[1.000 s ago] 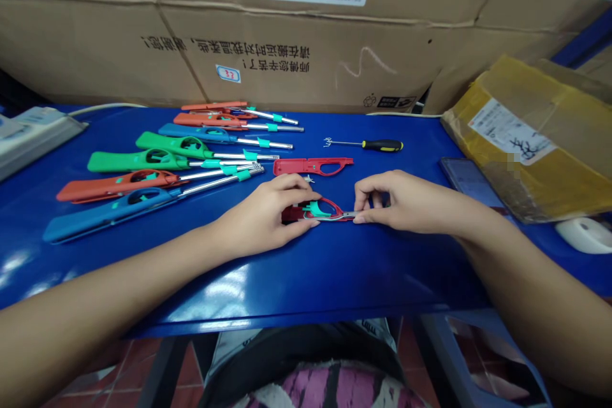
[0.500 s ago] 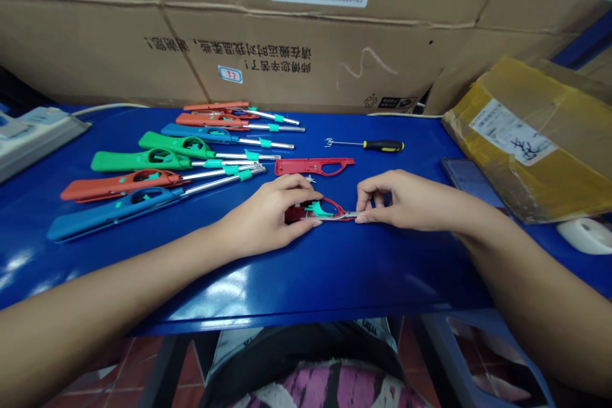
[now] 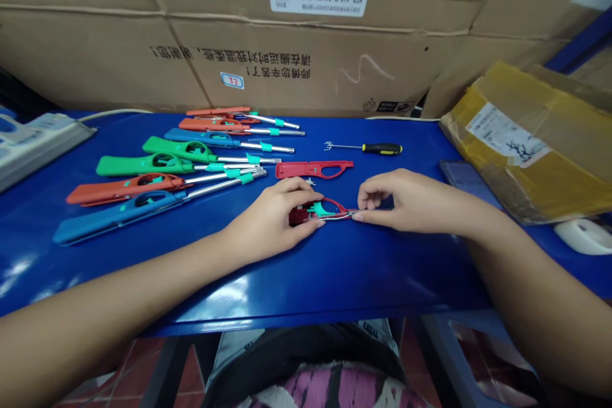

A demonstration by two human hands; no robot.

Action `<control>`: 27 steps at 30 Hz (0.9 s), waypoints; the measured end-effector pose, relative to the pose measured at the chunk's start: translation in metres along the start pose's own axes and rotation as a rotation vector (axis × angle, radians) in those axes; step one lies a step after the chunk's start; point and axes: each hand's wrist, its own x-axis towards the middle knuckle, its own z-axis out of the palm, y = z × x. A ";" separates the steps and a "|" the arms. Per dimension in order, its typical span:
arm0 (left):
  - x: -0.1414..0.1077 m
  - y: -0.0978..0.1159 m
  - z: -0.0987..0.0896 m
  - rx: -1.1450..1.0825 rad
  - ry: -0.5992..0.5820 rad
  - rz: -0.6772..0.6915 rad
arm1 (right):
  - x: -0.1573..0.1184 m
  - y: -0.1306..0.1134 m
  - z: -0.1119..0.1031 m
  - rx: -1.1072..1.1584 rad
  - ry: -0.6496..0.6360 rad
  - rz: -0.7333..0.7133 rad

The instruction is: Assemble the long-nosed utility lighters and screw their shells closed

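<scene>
My left hand (image 3: 275,213) is closed around the rear of an opened red long-nosed lighter (image 3: 340,206), low over the blue table. A green trigger (image 3: 319,208) sits inside its shell, and a pale wire (image 3: 335,217) runs along the lower edge. At the lighter's front end my right hand (image 3: 389,199) pinches with thumb and fingers; the fingers partly hide what lies between them. Behind the hands rests the loose red half shell (image 3: 310,169), with a small pale part (image 3: 310,183) in front of it.
Several blue, orange and green lighters (image 3: 122,215) with metal tubes lie to the left. A yellow-black screwdriver (image 3: 382,148) lies behind my right hand. At right are a phone (image 3: 471,183), a taped parcel (image 3: 564,140) and a white mouse (image 3: 584,236); a power strip (image 3: 41,143) is at left.
My right thumb has shifted slightly left along the lighter's front end. My left hand keeps its hold. The whole view has tilted slightly.
</scene>
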 end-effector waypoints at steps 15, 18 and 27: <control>-0.002 0.004 0.004 -0.007 0.024 -0.038 | 0.012 0.007 0.003 0.218 -0.026 0.062; -0.002 0.004 0.005 -0.006 0.017 -0.041 | 0.014 0.004 0.004 0.231 -0.025 0.099; 0.000 0.008 0.006 -0.006 0.024 -0.059 | 0.015 0.005 0.008 0.334 0.012 0.121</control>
